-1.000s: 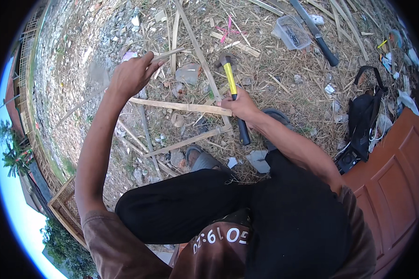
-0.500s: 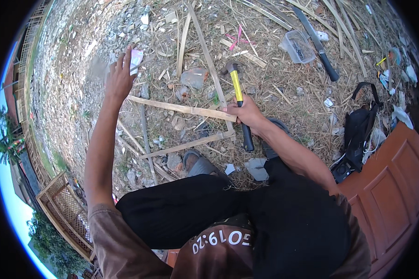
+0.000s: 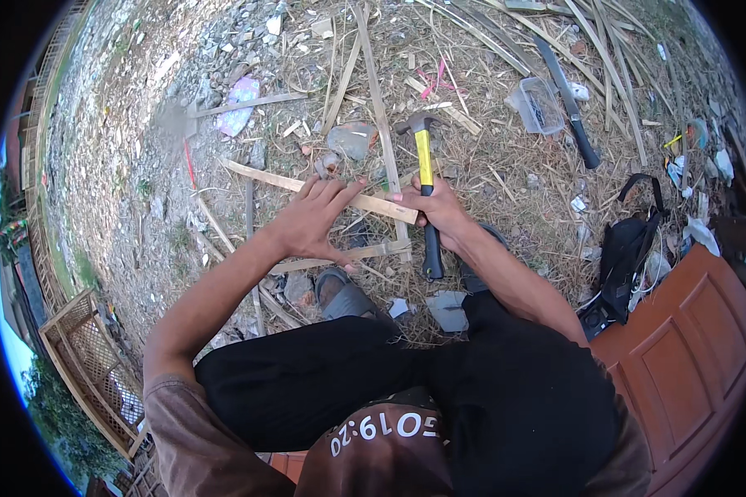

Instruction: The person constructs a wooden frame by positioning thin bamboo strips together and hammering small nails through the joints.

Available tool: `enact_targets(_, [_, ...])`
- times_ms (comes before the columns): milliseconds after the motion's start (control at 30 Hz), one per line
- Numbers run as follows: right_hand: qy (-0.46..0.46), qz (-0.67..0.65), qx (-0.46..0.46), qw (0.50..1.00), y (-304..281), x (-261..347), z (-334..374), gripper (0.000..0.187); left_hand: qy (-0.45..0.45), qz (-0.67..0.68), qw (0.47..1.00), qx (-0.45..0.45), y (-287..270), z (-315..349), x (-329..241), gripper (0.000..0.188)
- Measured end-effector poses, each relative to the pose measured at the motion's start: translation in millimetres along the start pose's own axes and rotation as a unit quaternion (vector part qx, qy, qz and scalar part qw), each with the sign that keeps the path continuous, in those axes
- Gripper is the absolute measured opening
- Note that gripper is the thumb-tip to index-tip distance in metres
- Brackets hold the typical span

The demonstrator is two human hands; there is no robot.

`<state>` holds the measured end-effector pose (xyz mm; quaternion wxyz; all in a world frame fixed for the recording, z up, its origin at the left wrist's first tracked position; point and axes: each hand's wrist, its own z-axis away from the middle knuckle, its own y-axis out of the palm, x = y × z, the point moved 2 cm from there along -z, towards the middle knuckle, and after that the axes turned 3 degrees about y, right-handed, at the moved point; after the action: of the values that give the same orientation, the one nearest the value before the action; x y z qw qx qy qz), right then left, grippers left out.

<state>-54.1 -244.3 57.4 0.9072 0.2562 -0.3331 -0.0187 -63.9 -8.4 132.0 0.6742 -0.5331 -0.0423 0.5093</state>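
Observation:
My right hand is closed round the black grip of a claw hammer with a yellow shaft, its head pointing away from me. The thumb of that hand reaches onto the right end of a pale wooden slat. Over the middle of this slat lies my left hand, fingers spread and thumb apart. A lower slat runs below the left hand and meets a long upright strip near the hammer. Where the slats join, details are too small to tell.
A clear plastic tub holding small dark pieces stands beside a long knife. A purple-pink sheet or packet lies at upper left. To the right are a black bag and a brown panelled board. My sandalled foot is close by.
My left hand has come down and right from the purple-pink item, now fully in sight, onto the slat. My right hand keeps the hammer at the slat's end. The view has shifted slightly.

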Motion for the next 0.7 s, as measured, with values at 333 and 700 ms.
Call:
enact_targets(333, [0.014,-0.025,-0.004,1.000,14.6,8.6,-0.2,0.041,-0.041,-0.062,0.996,-0.050,8.8,15.3,-8.8,0.118])
enact_targets(700, [0.014,-0.127,0.015,0.992,10.4,23.5,6.0,0.027,-0.042,-0.052,0.996,-0.066,-8.2,8.6,-15.5,0.109])
